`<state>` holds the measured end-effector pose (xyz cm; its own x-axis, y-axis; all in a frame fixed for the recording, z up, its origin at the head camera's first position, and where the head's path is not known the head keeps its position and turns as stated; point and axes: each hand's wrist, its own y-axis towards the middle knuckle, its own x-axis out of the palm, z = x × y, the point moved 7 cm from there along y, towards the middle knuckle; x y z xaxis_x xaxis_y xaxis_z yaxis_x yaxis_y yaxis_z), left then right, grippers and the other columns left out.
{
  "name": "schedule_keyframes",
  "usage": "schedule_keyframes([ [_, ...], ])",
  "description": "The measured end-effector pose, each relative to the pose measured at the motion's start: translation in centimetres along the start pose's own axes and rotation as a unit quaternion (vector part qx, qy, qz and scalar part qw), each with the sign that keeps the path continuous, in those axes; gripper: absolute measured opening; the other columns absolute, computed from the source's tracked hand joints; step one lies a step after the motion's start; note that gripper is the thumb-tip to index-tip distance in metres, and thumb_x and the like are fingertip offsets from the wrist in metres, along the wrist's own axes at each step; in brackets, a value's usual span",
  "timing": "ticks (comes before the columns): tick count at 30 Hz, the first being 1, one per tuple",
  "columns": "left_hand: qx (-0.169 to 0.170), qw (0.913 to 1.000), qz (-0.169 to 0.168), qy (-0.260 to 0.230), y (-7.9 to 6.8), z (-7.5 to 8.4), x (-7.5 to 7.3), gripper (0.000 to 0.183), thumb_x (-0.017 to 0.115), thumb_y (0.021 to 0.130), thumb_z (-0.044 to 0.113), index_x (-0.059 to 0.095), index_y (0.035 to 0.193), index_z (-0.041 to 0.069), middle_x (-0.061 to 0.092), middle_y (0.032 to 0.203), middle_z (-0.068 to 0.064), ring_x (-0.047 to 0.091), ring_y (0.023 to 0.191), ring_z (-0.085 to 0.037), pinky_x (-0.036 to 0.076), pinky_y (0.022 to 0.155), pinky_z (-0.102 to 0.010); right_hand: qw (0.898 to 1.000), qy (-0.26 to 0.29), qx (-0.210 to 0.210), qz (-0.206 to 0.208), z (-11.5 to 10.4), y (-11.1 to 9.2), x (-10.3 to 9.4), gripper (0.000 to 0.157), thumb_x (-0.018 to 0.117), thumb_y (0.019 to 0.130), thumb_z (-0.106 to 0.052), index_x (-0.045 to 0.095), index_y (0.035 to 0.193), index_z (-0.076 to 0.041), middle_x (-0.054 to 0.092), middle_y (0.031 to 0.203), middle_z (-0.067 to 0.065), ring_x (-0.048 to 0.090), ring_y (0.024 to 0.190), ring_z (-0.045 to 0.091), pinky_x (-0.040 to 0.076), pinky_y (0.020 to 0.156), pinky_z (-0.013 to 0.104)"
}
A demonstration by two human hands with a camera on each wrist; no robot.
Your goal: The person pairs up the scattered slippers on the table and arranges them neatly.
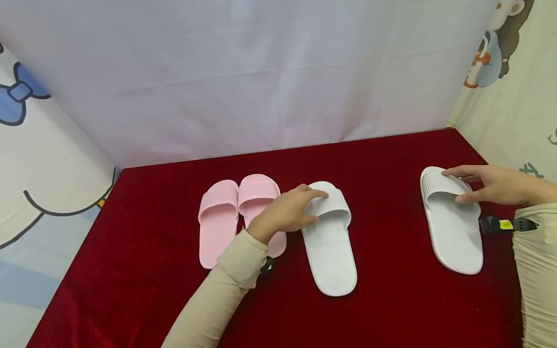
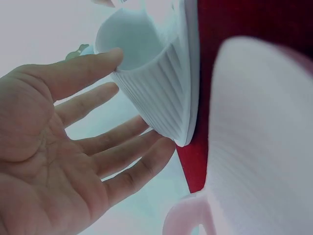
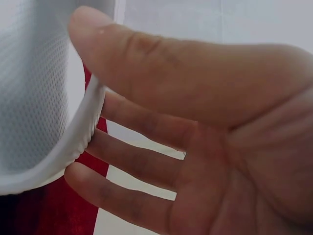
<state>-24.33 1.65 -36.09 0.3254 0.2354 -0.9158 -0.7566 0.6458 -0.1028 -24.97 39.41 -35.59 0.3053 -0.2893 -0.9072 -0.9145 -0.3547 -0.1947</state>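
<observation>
A white slipper (image 1: 331,261) with a ribbed strap lies right of a pair of pink slippers. My left hand (image 1: 292,209) is at its strap (image 2: 156,90), fingers fairly straight along the outer side and thumb near the strap's opening. Farther right lies another white slipper (image 1: 457,237). Over its strap (image 3: 80,132) reaches my right hand (image 1: 500,184), with the thumb by the opening edge and the other fingers loosely extended at the outer side. Neither hand plainly pinches a strap. Both white slippers lie sole down, toes away from me.
The left pink slipper (image 1: 217,237) and right pink slipper (image 1: 256,205) stand side by side; my left forearm partly covers them. Red cloth (image 1: 391,299) covers the table. A pale curtain (image 1: 261,87) hangs behind it, with printed panels at both sides.
</observation>
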Motion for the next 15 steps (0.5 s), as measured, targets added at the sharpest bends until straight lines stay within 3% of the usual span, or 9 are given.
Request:
schedule_keyframes([
  [6,0.011,0.9998,0.005,-0.014,-0.4,-0.2,0.0,0.06,0.073,0.09,0.019,0.051,0.146,0.018,0.055,0.139,-0.014,0.058,0.118,-0.023,0.051,0.098,-0.038,1.0,-0.012,-0.013,0.004,-0.6,0.1,-0.1,0.067,0.081,0.081,-0.022,0.053,0.139,-0.004,0.054,0.138,0.028,0.061,0.116,0.043,0.053,0.074,0.023],
  [9,0.015,0.9996,0.007,-0.022,-0.6,-0.4,-0.2,0.061,0.074,0.088,0.018,0.052,0.145,0.017,0.056,0.138,-0.014,0.058,0.116,-0.023,0.05,0.097,-0.038,0.999,-0.029,-0.022,0.014,-1.2,0.2,-0.2,0.066,0.084,0.079,-0.026,0.058,0.137,-0.009,0.059,0.135,0.022,0.062,0.111,0.017,0.052,0.075,0.022],
  [12,0.014,0.9996,0.005,-0.024,-0.9,-0.5,-0.4,0.058,0.075,0.088,0.019,0.055,0.143,0.018,0.057,0.138,-0.012,0.057,0.121,-0.023,0.049,0.1,-0.039,0.998,-0.039,-0.034,0.025,-1.8,0.2,-0.4,0.064,0.086,0.076,-0.027,0.062,0.134,-0.014,0.063,0.132,0.016,0.05,0.103,-0.009,0.05,0.078,0.02],
  [15,0.013,0.9996,0.004,-0.023,-1.1,-0.6,-0.4,0.055,0.074,0.088,0.02,0.057,0.141,0.019,0.057,0.14,-0.01,0.055,0.126,-0.023,0.048,0.103,-0.04,0.998,-0.038,-0.046,0.032,-2.4,0.3,-0.5,0.062,0.087,0.074,-0.028,0.065,0.131,-0.016,0.064,0.131,0.013,0.043,0.103,-0.019,0.049,0.08,0.018],
])
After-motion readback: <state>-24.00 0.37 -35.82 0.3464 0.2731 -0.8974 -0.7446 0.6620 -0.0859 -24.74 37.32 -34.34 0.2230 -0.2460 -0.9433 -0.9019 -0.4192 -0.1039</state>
